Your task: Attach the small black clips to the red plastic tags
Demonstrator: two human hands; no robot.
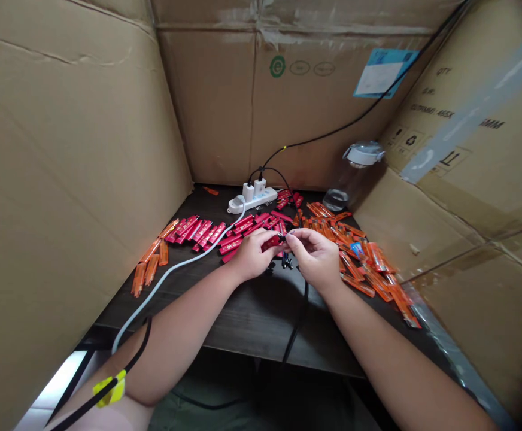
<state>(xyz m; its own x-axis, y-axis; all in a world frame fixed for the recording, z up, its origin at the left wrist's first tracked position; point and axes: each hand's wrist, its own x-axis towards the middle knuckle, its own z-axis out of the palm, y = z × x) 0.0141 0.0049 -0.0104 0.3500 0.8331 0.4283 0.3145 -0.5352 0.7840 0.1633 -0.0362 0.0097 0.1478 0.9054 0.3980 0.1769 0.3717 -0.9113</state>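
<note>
My left hand [254, 256] is closed around a red lighter [270, 242] with a dark top end that points right. My right hand [317, 257] meets it there, thumb and forefinger pinched at that end; what lies between those fingertips is too small to make out. Just below the hands, several small black parts [287, 261] lie on the dark table [238, 317]. Behind and left of my left hand are rows of red lighters [202, 232]. Many orange see-through lighters [355, 263] lie loosely piled beyond and right of my right hand.
A white power strip [252, 200] with plugged-in adapters sits at the back; its pale cable [166, 275] runs forward across the left. More orange lighters [151, 269] lie at left. A clear bottle [351, 176] stands back right. Cardboard walls [216, 102] enclose the table.
</note>
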